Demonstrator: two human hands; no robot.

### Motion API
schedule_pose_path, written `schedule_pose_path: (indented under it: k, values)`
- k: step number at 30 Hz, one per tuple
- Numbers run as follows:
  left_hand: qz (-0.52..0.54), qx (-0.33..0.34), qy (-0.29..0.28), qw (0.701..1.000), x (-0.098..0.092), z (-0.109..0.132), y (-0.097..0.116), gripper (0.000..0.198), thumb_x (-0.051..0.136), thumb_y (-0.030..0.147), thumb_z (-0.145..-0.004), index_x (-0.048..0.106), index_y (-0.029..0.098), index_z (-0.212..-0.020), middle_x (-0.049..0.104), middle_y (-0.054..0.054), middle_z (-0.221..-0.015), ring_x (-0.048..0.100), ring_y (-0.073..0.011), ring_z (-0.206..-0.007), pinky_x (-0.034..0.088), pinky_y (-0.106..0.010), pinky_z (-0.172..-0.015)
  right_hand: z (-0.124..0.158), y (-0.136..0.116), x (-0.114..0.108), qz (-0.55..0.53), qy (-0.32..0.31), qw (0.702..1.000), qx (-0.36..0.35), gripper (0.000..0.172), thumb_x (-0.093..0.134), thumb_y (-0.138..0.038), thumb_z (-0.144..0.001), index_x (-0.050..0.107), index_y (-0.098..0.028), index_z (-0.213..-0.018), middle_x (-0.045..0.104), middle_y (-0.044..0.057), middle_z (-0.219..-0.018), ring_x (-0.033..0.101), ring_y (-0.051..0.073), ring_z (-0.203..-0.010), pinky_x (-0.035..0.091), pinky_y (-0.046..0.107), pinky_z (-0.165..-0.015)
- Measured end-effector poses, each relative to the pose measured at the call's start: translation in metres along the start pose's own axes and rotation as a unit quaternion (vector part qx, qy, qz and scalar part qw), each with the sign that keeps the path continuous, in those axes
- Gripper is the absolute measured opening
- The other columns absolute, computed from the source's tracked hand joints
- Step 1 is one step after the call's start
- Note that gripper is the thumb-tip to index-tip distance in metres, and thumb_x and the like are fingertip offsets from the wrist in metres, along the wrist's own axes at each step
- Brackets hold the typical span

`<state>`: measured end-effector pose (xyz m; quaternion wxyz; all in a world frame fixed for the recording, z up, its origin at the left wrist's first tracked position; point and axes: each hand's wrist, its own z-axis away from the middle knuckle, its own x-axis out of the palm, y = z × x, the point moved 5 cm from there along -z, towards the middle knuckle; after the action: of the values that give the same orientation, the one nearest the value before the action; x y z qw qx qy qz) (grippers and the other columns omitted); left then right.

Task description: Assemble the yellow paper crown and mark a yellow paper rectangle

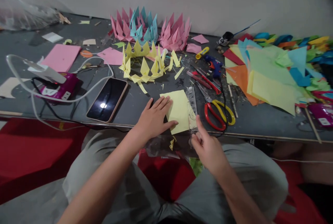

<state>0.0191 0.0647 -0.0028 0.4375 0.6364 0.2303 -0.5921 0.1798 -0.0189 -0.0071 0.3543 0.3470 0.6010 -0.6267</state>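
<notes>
A sheet of pale yellow paper lies at the front edge of the table. Spread flat, my left hand rests on its left side, fingertips on the paper. My right hand is at the table edge by the sheet's lower right corner. Its index finger points up beside the paper while the other fingers curl in; whatever they may hold is hidden. Along the sheet's right side lies a clear ruler, partly over a paper strip with drawn marks. Scissors with red and yellow handles lie right of the ruler.
Behind the sheet stands a yellow folded-paper ring, with pink and blue ones farther back. A phone and a purple power strip with cables lie left. Pliers, a glue gun and coloured paper occupy the right.
</notes>
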Motion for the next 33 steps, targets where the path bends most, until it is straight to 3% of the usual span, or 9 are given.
schedule_pose_path:
  k: [7, 9, 12, 17, 21, 28, 33]
  values:
    - [-0.004, 0.006, 0.013, 1.000, 0.002, 0.000, -0.002, 0.072, 0.038, 0.060, -0.084, 0.026, 0.019, -0.142, 0.024, -0.006, -0.150, 0.021, -0.0231, -0.138, 0.014, -0.047, -0.112, 0.031, 0.007, -0.024, 0.008, -0.083, 0.995, -0.058, 0.057, 0.036, -0.023, -0.083, 0.036, -0.009, -0.139, 0.038, -0.008, -0.043, 0.041, 0.012, -0.035, 0.035, 0.020, -0.039]
    - [-0.003, 0.006, 0.009, 1.000, 0.002, 0.000, -0.002, 0.072, 0.037, 0.060, -0.084, 0.026, 0.019, -0.142, 0.023, -0.005, -0.150, 0.020, -0.0232, -0.138, 0.014, -0.047, -0.112, 0.034, 0.010, -0.033, -0.011, -0.079, 0.995, -0.058, 0.057, 0.037, -0.024, -0.085, 0.033, -0.009, -0.140, 0.037, -0.009, -0.045, 0.041, 0.010, -0.037, 0.036, 0.018, -0.040]
    - [-0.002, 0.006, 0.000, 1.000, 0.002, 0.000, -0.001, 0.075, 0.037, 0.062, -0.084, 0.023, 0.018, -0.143, 0.021, -0.004, -0.151, 0.018, -0.0230, -0.139, 0.012, -0.047, -0.113, 0.025, 0.011, -0.036, -0.017, -0.043, 0.998, -0.047, 0.059, 0.037, -0.026, -0.085, 0.031, -0.007, -0.140, 0.037, -0.008, -0.045, 0.041, 0.010, -0.038, 0.036, 0.018, -0.042]
    - [-0.001, 0.001, -0.004, 1.000, 0.003, 0.001, 0.000, 0.089, 0.042, 0.070, -0.075, 0.023, 0.016, -0.143, 0.020, -0.006, -0.151, 0.017, -0.0252, -0.139, 0.010, -0.047, -0.113, -0.013, -0.002, -0.013, 0.066, -0.052, 0.996, -0.033, 0.059, 0.036, -0.023, -0.081, 0.037, -0.010, -0.139, 0.046, -0.004, -0.047, 0.047, 0.015, -0.043, 0.038, 0.024, -0.048]
    - [0.008, -0.002, -0.002, 1.000, 0.003, 0.001, 0.000, 0.091, 0.045, 0.070, -0.074, 0.023, 0.016, -0.143, 0.020, -0.006, -0.151, 0.017, -0.0243, -0.139, 0.009, -0.046, -0.113, -0.033, -0.006, -0.013, 0.130, -0.059, 0.990, -0.021, 0.062, 0.036, -0.022, -0.079, 0.034, -0.013, -0.140, 0.048, -0.002, -0.048, 0.050, 0.018, -0.047, 0.035, 0.026, -0.049]
    - [0.034, -0.008, -0.005, 0.999, 0.003, 0.001, 0.001, 0.091, 0.046, 0.070, -0.073, 0.024, 0.016, -0.143, 0.020, -0.006, -0.150, 0.018, -0.0247, -0.139, 0.008, -0.046, -0.113, -0.031, 0.005, -0.025, 0.153, -0.039, 0.987, -0.003, 0.061, 0.036, -0.024, -0.079, 0.037, -0.012, -0.139, 0.045, -0.003, -0.046, 0.047, 0.017, -0.045, 0.035, 0.025, -0.049]
    - [0.041, -0.010, -0.010, 0.999, 0.005, 0.001, 0.001, 0.091, 0.046, 0.070, -0.072, 0.024, 0.016, -0.143, 0.019, -0.006, -0.151, 0.017, -0.0246, -0.139, 0.007, -0.047, -0.113, -0.031, -0.004, -0.021, 0.099, -0.020, 0.994, -0.043, 0.060, 0.036, -0.026, -0.081, 0.036, -0.009, -0.139, 0.043, -0.005, -0.045, 0.042, 0.014, -0.040, 0.036, 0.023, -0.049]
